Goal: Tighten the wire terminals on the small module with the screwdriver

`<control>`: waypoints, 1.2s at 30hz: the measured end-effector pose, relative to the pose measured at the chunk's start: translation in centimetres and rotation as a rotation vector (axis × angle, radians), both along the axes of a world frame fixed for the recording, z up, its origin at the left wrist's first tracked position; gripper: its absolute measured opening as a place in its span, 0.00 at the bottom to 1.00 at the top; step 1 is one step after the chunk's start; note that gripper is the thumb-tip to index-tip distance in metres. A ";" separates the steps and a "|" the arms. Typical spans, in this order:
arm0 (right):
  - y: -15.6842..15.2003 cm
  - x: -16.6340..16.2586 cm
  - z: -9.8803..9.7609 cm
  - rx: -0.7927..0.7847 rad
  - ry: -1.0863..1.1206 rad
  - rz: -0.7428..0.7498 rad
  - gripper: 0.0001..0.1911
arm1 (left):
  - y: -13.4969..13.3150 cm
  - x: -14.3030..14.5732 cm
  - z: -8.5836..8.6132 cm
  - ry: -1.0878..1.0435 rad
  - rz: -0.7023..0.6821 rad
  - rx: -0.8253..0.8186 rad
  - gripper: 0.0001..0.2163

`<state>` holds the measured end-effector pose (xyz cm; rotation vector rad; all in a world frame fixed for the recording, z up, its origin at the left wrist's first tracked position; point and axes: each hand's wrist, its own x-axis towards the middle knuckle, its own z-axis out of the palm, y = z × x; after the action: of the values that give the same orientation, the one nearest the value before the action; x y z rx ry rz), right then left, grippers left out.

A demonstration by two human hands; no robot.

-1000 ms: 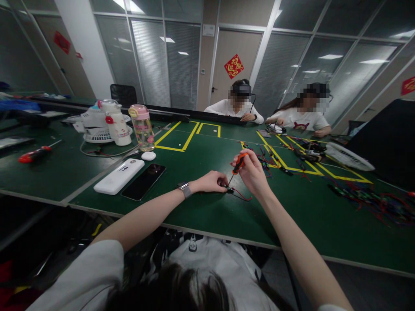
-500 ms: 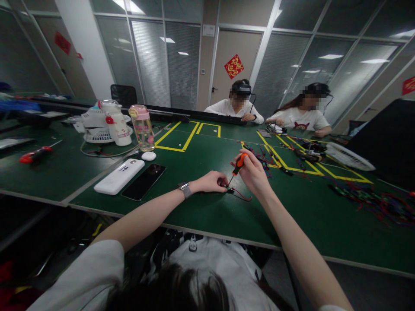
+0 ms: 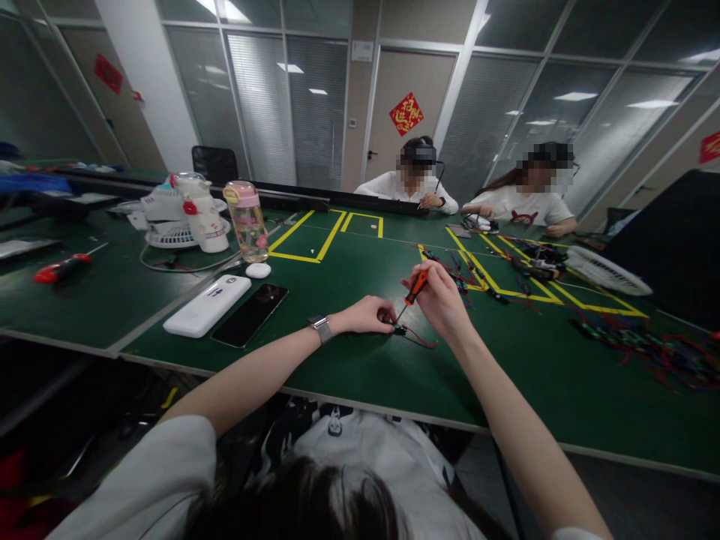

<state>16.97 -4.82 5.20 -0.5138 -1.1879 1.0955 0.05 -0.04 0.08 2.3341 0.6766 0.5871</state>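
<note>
My right hand (image 3: 439,294) grips a screwdriver (image 3: 417,287) with an orange and black handle. Its shaft slants down to the left, and the tip is at a small circuit board (image 3: 400,329) on the green table (image 3: 349,379). Fingers of my left hand (image 3: 371,315) are closed on the board's left side and hold it against the tabletop. A thin red and black wire (image 3: 423,339) trails from the board to the right. Exactly where the tip touches is too small to make out.
Left of my hands lie a black phone (image 3: 250,315), a white power bank (image 3: 208,306) and a white case (image 3: 258,271). Behind them stand a pink-lidded bottle (image 3: 247,225) and a white bottle (image 3: 207,221). Bundled wires (image 3: 652,349) lie at right. Two people sit across the table.
The screwdriver handle has turned a little in my right hand, showing more black. My left hand and the board stay in place.
</note>
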 end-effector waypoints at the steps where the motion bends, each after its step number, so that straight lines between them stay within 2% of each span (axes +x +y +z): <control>1: 0.0 0.0 0.0 0.000 -0.012 0.001 0.12 | 0.0 0.0 0.0 0.003 0.001 -0.001 0.10; 8: -0.1 -0.3 -0.1 0.025 -0.007 -0.011 0.11 | 0.1 0.0 -0.2 -0.004 -0.001 -0.002 0.09; 16: 0.6 0.4 -0.5 0.065 0.005 -0.123 0.10 | 0.2 0.1 -0.4 -0.019 -0.011 -0.012 0.09; 22: 0.3 0.3 -0.2 0.025 -0.030 -0.082 0.13 | 0.3 0.0 -0.4 -0.025 -0.022 -0.015 0.09; 26: 0.1 -0.1 -0.2 0.028 -0.015 -0.058 0.12 | 0.1 0.0 -0.2 -0.016 -0.012 -0.028 0.09; 36: 0.7 0.7 -0.2 0.044 -0.006 -0.145 0.12 | 0.0 0.0 -0.1 -0.020 -0.015 -0.019 0.09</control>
<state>17.72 -4.15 5.00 -0.5607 -1.1589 0.9428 0.05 0.01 -0.04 2.3111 0.6521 0.5939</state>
